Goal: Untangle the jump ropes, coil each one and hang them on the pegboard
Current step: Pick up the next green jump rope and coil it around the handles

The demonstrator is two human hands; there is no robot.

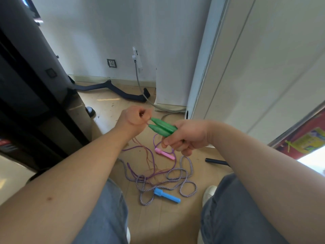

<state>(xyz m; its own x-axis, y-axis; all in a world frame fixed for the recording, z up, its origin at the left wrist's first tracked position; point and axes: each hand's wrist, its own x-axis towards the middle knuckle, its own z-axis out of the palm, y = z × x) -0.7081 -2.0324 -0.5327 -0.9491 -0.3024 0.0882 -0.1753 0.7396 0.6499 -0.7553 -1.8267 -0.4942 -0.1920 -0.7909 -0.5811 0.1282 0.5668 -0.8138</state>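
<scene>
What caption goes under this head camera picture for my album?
Right hand holds two green handles, left hand grips their cord, tangled ropes below.

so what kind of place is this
Probably an indoor home or small gym room, though that's uncertain: a wood-look floor, a white wall with a power socket, and a large black machine with a curved black bar lying beside it.
</scene>
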